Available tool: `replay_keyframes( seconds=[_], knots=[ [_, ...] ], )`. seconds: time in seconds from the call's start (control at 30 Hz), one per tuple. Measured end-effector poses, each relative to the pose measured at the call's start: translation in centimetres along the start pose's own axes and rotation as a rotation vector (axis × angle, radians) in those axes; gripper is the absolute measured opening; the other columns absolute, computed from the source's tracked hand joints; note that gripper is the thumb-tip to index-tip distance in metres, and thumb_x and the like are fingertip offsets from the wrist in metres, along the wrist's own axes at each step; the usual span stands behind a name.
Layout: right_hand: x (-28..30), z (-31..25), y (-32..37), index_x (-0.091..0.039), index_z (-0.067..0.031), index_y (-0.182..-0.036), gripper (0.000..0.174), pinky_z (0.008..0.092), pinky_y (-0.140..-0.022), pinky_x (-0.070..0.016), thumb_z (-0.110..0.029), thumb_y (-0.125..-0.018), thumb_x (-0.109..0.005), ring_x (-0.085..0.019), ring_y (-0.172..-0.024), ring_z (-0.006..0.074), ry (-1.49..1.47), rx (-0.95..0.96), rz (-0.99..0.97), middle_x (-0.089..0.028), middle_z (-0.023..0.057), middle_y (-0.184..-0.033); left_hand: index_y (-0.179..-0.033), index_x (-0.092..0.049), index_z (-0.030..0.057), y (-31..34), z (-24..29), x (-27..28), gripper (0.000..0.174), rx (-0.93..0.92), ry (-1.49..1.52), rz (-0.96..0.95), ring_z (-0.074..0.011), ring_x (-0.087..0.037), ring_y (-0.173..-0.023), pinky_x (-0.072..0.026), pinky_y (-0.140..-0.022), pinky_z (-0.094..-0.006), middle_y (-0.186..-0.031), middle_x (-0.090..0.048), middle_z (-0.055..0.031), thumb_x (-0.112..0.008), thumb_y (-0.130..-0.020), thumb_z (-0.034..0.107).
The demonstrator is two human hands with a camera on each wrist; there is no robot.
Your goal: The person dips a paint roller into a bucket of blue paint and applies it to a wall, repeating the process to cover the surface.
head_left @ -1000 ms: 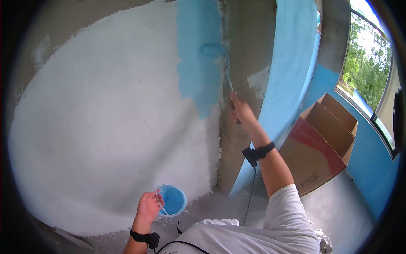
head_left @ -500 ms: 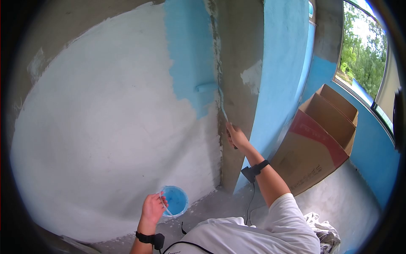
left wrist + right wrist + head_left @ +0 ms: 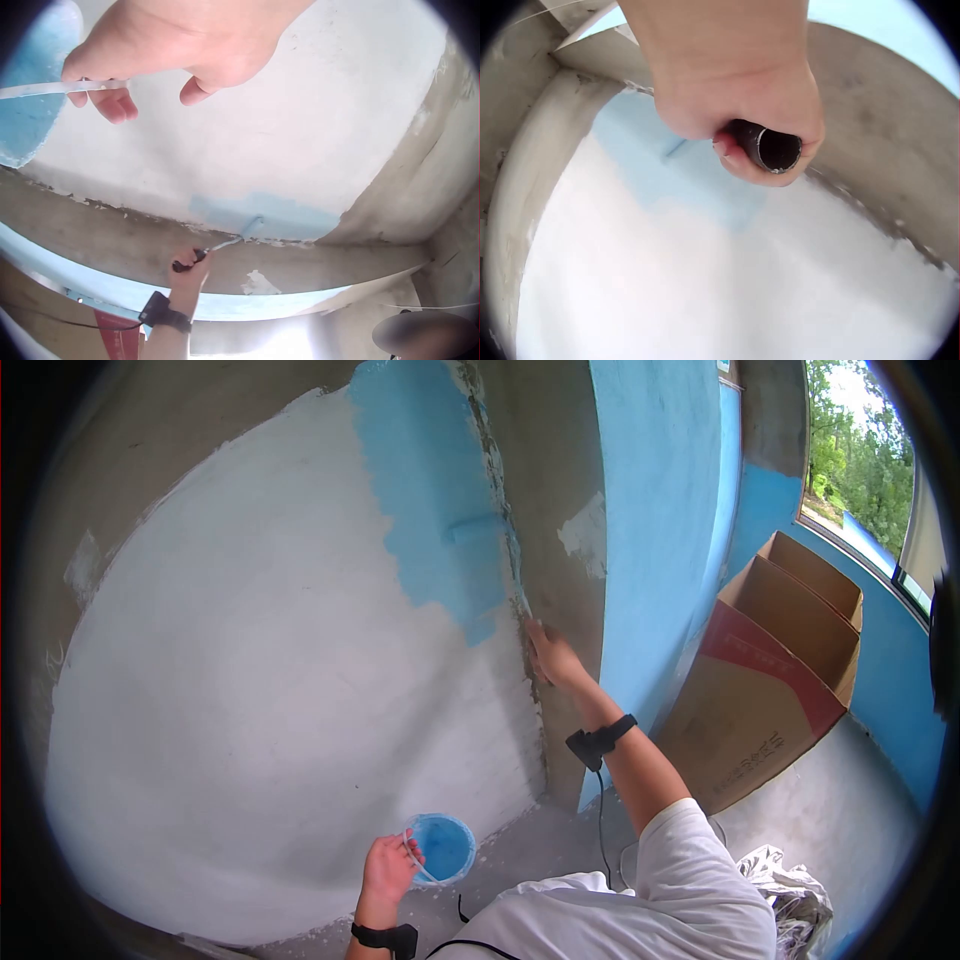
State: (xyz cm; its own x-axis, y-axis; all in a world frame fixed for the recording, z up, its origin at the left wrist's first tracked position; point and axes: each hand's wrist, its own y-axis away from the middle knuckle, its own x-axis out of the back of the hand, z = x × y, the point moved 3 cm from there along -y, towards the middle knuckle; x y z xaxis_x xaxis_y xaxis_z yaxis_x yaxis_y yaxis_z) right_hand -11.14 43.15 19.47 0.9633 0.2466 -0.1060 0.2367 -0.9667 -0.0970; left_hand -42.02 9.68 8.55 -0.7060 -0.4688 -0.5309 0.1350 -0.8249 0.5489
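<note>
My right hand (image 3: pixel 556 657) grips the black handle (image 3: pixel 769 146) of a paint roller, its fingers wrapped round it in the right wrist view. The blue roller head (image 3: pixel 474 528) lies against the blue painted patch (image 3: pixel 430 470) on the white wall (image 3: pixel 250 690), beside the corner. Low in front, my left hand (image 3: pixel 388 868) holds the thin white bail (image 3: pixel 420 863) of a paint bucket (image 3: pixel 445 848), with the bail across its curled fingers. Blue paint coats the bucket's inside. In the left wrist view the bucket (image 3: pixel 30 82) is cut off at the edge.
A bare grey pillar face (image 3: pixel 550 470) meets the wall at the corner, with a blue face (image 3: pixel 655 510) beyond it. An open cardboard box (image 3: pixel 770 690) stands at the right, under the window (image 3: pixel 860 460). Crumpled white sheeting (image 3: pixel 795 890) lies on the floor by my right side.
The roller went down the blue patch, then back up a little. My right hand lowered and then rose slightly with it. The left hand still holds the bucket, as the head view shifts.
</note>
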Motion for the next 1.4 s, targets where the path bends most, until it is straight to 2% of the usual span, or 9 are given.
replay_keyframes(
  seconds=[0.23, 0.6, 0.67, 0.7, 0.77, 0.83, 1.13, 1.23, 1.4],
  knots=[
    [0.2, 12.8, 4.0, -0.047, -0.0078, -0.082, 0.045, 0.0294, -0.039, -0.0341, -0.049, -0.100, -0.045, -0.040, -0.042, 0.0109, -0.140, -0.258, -0.071, -0.043, -0.0007, -0.057, -0.112, -0.055, 0.0016, 1.0, -1.0, -1.0, 0.036, -0.034, -0.020, 0.034, -0.0212, -0.052, -0.090, -0.0438, -0.085, -0.0382, -0.096, -0.055, -0.0079, -0.050, -0.089, 0.029],
    [0.3, 0.0, -0.1, -0.053, -0.0017, -0.088, 0.043, 0.0324, -0.047, -0.0385, -0.043, -0.100, -0.049, -0.042, -0.048, 0.0116, 0.039, 0.006, 0.048, -0.043, 0.0004, -0.058, -0.112, -0.055, 0.0021, 1.7, -2.1, -1.4, 0.036, -0.025, -0.022, 0.105, -0.0221, -0.052, -0.090, -0.0442, -0.086, -0.0386, -0.096, -0.055, -0.0080, -0.049, -0.090, 0.030],
    [0.5, -1.1, -1.2, -0.058, 0.0038, -0.099, 0.048, 0.0402, -0.064, -0.0482, -0.043, -0.100, -0.048, -0.058, -0.062, 0.0250, 0.201, 0.091, 0.045, -0.058, 0.0118, -0.067, -0.112, -0.055, 0.0021, 1.7, -2.5, -1.8, 0.035, -0.021, -0.025, 0.117, -0.0219, -0.052, -0.089, -0.0442, -0.086, -0.0386, -0.096, -0.055, -0.0079, -0.049, -0.090, 0.029],
    [0.6, -0.1, -1.2, -0.058, 0.0038, -0.099, 0.048, 0.0402, -0.064, -0.0482, -0.043, -0.100, -0.048, -0.058, -0.062, 0.0250, 0.197, 0.082, 0.042, -0.058, 0.0118, -0.067, -0.111, -0.056, 0.0020, 1.6, -2.7, -2.0, 0.035, -0.028, -0.025, 0.120, -0.0218, -0.052, -0.089, -0.0441, -0.086, -0.0384, -0.095, -0.055, -0.0077, -0.050, -0.090, 0.029],
    [0.9, 2.5, -0.9, -0.058, 0.0072, -0.111, 0.053, 0.0458, -0.086, -0.0466, -0.043, -0.099, -0.046, -0.063, -0.091, 0.0425, 0.353, 0.214, 0.164, -0.066, 0.0270, -0.092, -0.110, -0.056, 0.0020, 1.6, -3.1, -2.3, 0.035, -0.033, -0.024, 0.126, -0.0216, -0.052, -0.089, -0.0441, -0.086, -0.0382, -0.095, -0.054, -0.0076, -0.050, -0.089, 0.029],
    [1.4, 6.0, 1.1, -0.059, 0.0068, -0.114, 0.053, 0.0465, -0.096, -0.0416, -0.042, -0.099, -0.048, -0.054, -0.111, 0.0482, 0.354, 0.115, 0.135, -0.061, 0.0337, -0.111, -0.110, -0.056, 0.0017, 1.4, -3.3, -2.5, 0.035, -0.042, -0.026, 0.143, -0.0213, -0.052, -0.089, -0.0439, -0.086, -0.0378, -0.095, -0.055, -0.0075, -0.050, -0.089, 0.029],
    [4.7, 19.7, 4.7, -0.059, 0.0047, -0.094, 0.051, 0.0493, -0.080, -0.0462, -0.045, -0.097, -0.051, -0.060, -0.089, 0.0484, 0.470, -0.044, 0.110, -0.062, 0.0316, -0.089, -0.111, -0.056, 0.0011, 1.4, -5.5, -3.0, 0.035, -0.054, 0.019, 0.164, -0.0212, -0.052, -0.090, -0.0439, -0.087, -0.0377, -0.096, -0.055, -0.0076, -0.051, -0.089, 0.028],
    [4.6, 21.1, 3.7, -0.058, 0.0034, -0.090, 0.048, 0.0451, -0.074, -0.0472, -0.044, -0.097, -0.051, -0.062, -0.077, 0.0392, 0.323, -0.093, 0.006, -0.063, 0.0244, -0.079, -0.110, -0.056, 0.0010, 1.6, -6.0, -3.1, 0.035, -0.056, 0.013, 0.177, -0.0214, -0.052, -0.090, -0.0442, -0.086, -0.0372, -0.096, -0.055, -0.0076, -0.052, -0.089, 0.029],
    [2.8, 12.0, 3.7, -0.052, -0.0046, -0.090, 0.033, 0.0281, -0.049, -0.0374, -0.035, -0.102, -0.047, -0.046, -0.051, 0.0099, -0.012, -0.101, -0.195, -0.048, 0.0011, -0.061, -0.110, -0.058, 0.0013, 2.8, -6.2, -3.3, 0.036, -0.091, 0.043, 0.209, -0.0217, -0.053, -0.090, -0.0451, -0.087, -0.0372, -0.095, -0.056, -0.0079, -0.053, -0.088, 0.030]
  ],
)
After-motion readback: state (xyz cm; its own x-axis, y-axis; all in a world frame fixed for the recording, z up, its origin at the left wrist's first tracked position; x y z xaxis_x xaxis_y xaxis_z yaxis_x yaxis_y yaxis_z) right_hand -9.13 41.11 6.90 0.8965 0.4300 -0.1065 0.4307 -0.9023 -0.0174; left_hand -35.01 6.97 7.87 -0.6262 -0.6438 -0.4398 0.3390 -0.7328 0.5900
